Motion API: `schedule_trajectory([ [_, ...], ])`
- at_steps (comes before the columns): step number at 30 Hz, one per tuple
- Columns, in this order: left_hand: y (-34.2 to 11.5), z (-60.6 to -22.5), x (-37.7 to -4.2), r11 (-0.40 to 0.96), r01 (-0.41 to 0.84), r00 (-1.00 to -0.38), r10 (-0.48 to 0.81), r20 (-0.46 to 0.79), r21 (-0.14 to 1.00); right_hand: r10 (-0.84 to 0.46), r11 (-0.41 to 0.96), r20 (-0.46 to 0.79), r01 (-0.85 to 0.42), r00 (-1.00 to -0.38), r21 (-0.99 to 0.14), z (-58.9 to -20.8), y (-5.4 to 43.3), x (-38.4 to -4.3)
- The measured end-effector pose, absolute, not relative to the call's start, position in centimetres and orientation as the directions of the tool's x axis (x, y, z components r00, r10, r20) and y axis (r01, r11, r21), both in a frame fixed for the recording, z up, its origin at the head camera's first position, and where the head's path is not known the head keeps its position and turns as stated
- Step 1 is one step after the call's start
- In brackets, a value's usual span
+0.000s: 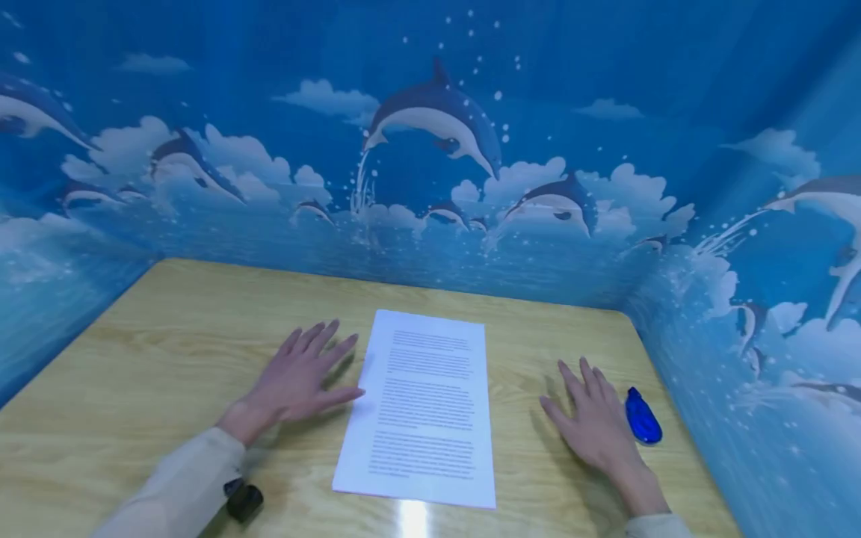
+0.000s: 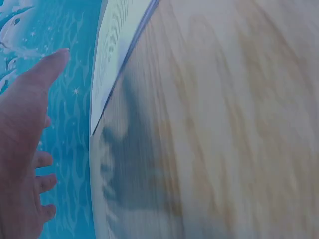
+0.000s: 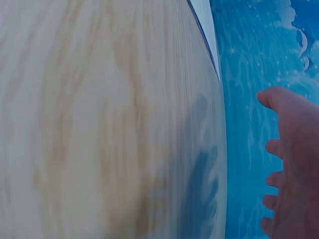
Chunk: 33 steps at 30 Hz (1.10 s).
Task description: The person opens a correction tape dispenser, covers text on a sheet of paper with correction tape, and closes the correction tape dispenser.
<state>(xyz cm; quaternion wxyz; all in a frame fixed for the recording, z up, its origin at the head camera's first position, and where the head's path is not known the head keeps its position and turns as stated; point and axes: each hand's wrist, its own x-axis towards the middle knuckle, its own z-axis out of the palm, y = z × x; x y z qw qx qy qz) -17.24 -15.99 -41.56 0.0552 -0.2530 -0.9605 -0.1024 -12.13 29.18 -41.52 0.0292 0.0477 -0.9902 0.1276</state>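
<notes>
A stack of printed paper [image 1: 430,407] lies on the wooden table, its text running in several paragraphs. To its left, my left hand [image 1: 299,377] hovers with fingers spread, the thumb tip overlapping the paper's left edge in the head view. My right hand [image 1: 595,418] is held over the table on the other side, fingers extended, holding nothing. Just right of that hand lies a blue teardrop-shaped object [image 1: 643,417], glossy and small, like a correction tape dispenser. Both wrist views show a hand raised above the wood, with its shadow below.
The light wooden table [image 1: 202,329] reaches back to a blue curtain [image 1: 430,246] printed with dolphins, which also closes off the left and right sides. A black wrist device [image 1: 244,501] sits by the left sleeve [image 1: 181,478].
</notes>
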Motion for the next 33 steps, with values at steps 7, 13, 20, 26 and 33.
schedule_trajectory([
  [7,-13.5,-41.2,-18.0,0.81,0.556,-0.831,0.533,0.16,0.185,-0.061,0.96,0.098,-0.086,-0.993,-0.267,-40.9,31.7,-11.7],
  [13,-11.1,-40.9,-18.4,0.776,0.602,-0.798,0.591,0.119,0.187,-0.002,0.96,0.098,-0.029,-0.995,-0.278,-40.9,33.9,-11.3],
  [20,-8.5,-40.7,-19.0,0.722,0.668,-0.742,0.666,0.081,0.184,0.086,0.954,0.029,0.074,-0.996,-0.29,-41.2,36.5,-10.9],
  [26,-6.2,-40.6,-19.0,0.667,0.724,-0.683,0.728,0.049,0.176,0.143,0.944,-0.031,0.146,-0.989,-0.295,-41.6,37.4,-10.4],
  [33,-3.3,-40.6,-18.8,0.591,0.783,-0.606,0.795,0.025,0.192,0.191,0.926,-0.074,0.205,-0.979,-0.317,-42.4,38.2,-9.8],
])
